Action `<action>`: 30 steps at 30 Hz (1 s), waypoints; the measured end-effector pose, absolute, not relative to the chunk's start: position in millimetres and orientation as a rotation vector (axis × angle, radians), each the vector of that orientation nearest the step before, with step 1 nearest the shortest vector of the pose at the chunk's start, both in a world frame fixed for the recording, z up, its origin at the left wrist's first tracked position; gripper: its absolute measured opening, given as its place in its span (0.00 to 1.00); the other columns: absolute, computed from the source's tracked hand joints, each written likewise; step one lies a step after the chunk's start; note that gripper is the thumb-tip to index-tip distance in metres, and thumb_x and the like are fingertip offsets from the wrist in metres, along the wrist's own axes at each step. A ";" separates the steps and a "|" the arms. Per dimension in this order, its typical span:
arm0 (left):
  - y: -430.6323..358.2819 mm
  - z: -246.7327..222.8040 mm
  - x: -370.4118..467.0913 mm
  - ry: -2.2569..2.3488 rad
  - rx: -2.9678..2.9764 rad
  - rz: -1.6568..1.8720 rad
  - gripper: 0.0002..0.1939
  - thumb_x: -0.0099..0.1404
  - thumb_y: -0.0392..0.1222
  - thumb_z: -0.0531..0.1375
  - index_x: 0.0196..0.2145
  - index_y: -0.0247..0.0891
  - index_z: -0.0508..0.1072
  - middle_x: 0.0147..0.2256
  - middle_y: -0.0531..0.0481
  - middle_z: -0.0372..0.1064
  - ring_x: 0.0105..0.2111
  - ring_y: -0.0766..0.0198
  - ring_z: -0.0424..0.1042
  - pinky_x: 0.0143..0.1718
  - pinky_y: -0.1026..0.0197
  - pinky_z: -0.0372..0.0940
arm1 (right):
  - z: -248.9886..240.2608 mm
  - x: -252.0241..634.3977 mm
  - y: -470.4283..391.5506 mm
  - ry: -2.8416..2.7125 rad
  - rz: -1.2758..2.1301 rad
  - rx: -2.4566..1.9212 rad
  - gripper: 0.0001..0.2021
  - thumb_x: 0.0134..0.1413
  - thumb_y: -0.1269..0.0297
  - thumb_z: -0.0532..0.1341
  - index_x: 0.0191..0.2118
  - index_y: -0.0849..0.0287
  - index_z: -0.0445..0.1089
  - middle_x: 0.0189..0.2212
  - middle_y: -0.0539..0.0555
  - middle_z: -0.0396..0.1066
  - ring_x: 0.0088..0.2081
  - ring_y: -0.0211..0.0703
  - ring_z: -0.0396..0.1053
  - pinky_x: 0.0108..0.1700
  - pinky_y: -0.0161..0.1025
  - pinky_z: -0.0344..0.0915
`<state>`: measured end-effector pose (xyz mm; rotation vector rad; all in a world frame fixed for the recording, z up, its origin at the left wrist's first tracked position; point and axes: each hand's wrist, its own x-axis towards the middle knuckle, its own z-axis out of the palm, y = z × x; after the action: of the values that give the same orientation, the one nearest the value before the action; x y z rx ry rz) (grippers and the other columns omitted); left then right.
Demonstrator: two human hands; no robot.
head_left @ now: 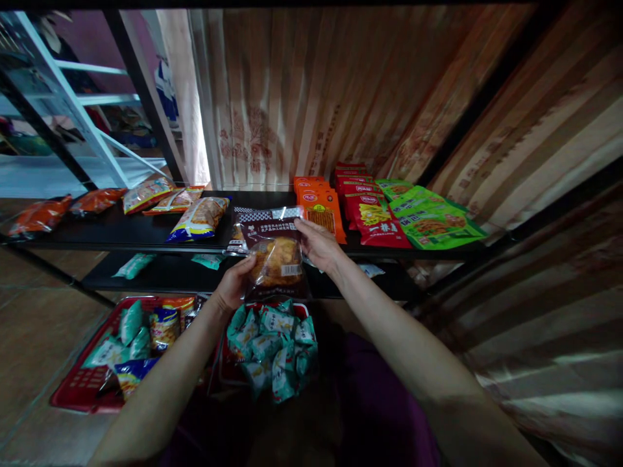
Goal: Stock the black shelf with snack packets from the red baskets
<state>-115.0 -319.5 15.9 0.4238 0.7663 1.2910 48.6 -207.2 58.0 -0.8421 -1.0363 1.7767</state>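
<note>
Between my two hands is a brown snack bag [277, 263] with a clear window that shows golden food inside. My left hand [237, 280] grips its lower left edge, thumb on the front. At the upper right edge, my right hand [317, 244] is closed on the bag. The bag is at the front edge of the black shelf [272, 198], tilted toward me; whether it rests on the shelf I cannot tell. Orange packets [318, 211] lie just behind my right hand. A blue and yellow snack bag [199, 219] lies to the left of the brown one.
Red packets [372, 217] and green packets [431, 220] lie in rows at the right. Orange bags [41, 216] lie far left. Below are a red basket [73, 389] of mixed snacks and another basket heaped with teal packets [267, 344]. A curtain [292, 97] hangs behind.
</note>
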 end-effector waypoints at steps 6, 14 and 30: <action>-308.8 27.3 -121.2 0.801 0.358 1.358 0.24 0.65 0.48 0.54 0.54 0.32 0.69 0.43 0.40 0.76 0.47 0.50 0.73 0.53 0.49 0.65 | 54.6 68.0 -237.8 -1.247 1.854 -0.849 0.14 0.46 0.57 0.68 0.40 0.55 0.74 0.35 0.49 0.77 0.35 0.36 0.73 0.37 0.33 0.69; -296.4 44.4 -110.8 0.768 0.411 1.469 0.24 0.65 0.50 0.55 0.54 0.33 0.69 0.46 0.40 0.74 0.51 0.50 0.70 0.54 0.50 0.64 | 37.1 73.7 -264.3 -1.122 1.911 -0.765 0.12 0.42 0.59 0.71 0.33 0.59 0.73 0.34 0.51 0.77 0.36 0.41 0.76 0.42 0.38 0.72; -325.2 46.8 -90.7 0.754 0.563 1.609 0.14 0.55 0.29 0.65 0.40 0.33 0.73 0.41 0.48 0.75 0.43 0.62 0.74 0.56 0.52 0.63 | 45.7 72.8 -266.4 -1.013 1.807 -0.830 0.11 0.45 0.59 0.70 0.32 0.60 0.72 0.26 0.52 0.77 0.30 0.41 0.77 0.34 0.34 0.72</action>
<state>-90.7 -325.2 46.8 0.5629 0.7540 1.6089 72.8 -266.4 45.7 -0.8297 -1.0131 1.8074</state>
